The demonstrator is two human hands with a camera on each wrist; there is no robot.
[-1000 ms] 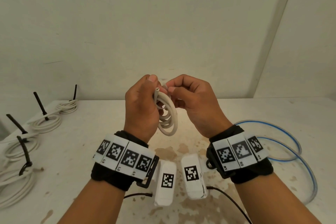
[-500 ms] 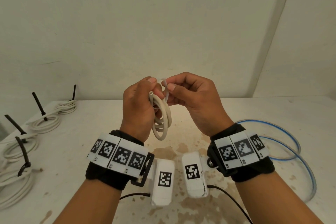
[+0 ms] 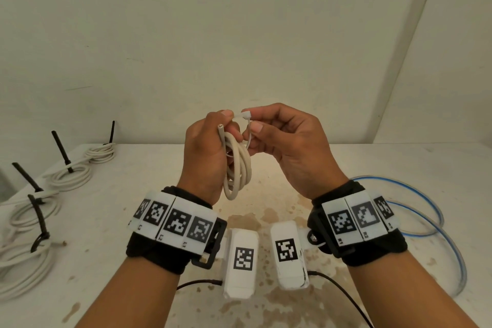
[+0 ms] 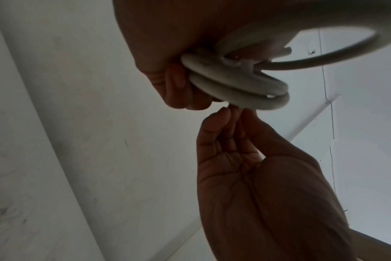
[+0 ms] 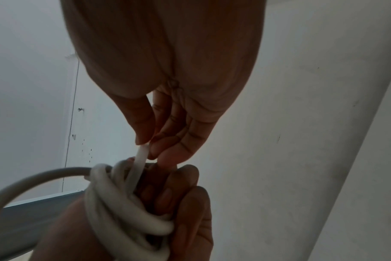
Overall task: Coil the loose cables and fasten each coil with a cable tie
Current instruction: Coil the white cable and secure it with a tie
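Note:
My left hand (image 3: 210, 152) grips a small coil of cream cable (image 3: 237, 168) held upright above the table, one cut end poking up beside the thumb. A thin white cable tie (image 3: 246, 117) loops around the top of the coil. My right hand (image 3: 269, 128) pinches the tie between thumb and forefinger just right of the coil. In the right wrist view the tie (image 5: 138, 164) runs from those fingertips down into the coil (image 5: 114, 203). In the left wrist view the coil (image 4: 237, 88) sits in the curled left fingers, with the right hand (image 4: 257, 176) below it.
Several cream coils fastened with black ties (image 3: 40, 221) lie along the table's left side, one of them a coil (image 3: 72, 176) further back. A loose blue-and-clear cable (image 3: 426, 221) loops on the right. The stained white table (image 3: 266, 210) lies below my hands, a wall behind.
Both hands have risen slightly with the coil. The right hand has drawn a little away to the right, so the white tie now shows between the two thumbs.

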